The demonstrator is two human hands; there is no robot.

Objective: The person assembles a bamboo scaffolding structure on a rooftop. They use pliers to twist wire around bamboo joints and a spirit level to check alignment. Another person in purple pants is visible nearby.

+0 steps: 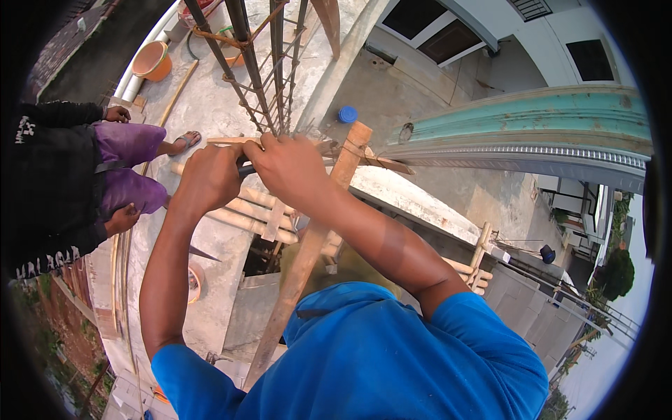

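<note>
At the base of the rebar cage (pixel 269 70), both hands meet on a dark-handled tool (pixel 246 169) — left hand (pixel 210 175) fisted around the handle, right hand (pixel 287 164) clamped over its front end beside the slanted wooden post (pixel 308 245). Bamboo poles (pixel 245 210) lie below on the concrete slab (pixel 210 91) — another person (pixel 77 175) crouches at its left edge.

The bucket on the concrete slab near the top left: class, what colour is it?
The bucket is orange, seen best in the head view, beside a white pipe.
</note>
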